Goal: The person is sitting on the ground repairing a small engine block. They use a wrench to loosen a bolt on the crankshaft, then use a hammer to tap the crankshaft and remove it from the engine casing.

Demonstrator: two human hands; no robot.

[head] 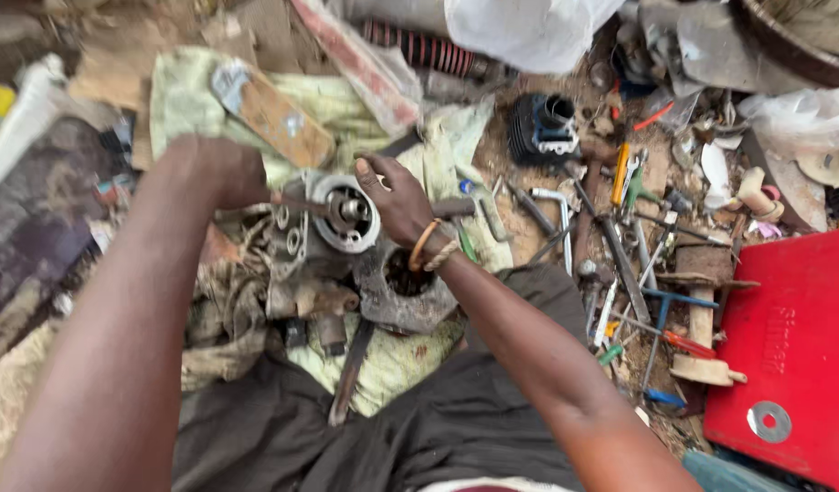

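Greasy engine casing [346,264], at frame centre on a pale cloth [392,360], is steadied by the right hand [399,196] closed over its round bearing housing while the fisted left hand [221,171] grips a thin rod [296,201] pushed into it.

Both forearms reach forward, left hand [221,171] fisted in a closed grip, right hand [396,196] curled, wrist banded.

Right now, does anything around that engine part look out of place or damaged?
The engine case is grimy and partly stripped, lying on a stained pale cloth. Both hands, left hand and right hand, are at its round bearing housing. Loose hand tools lie scattered in the dirt to the right, beside a red box.
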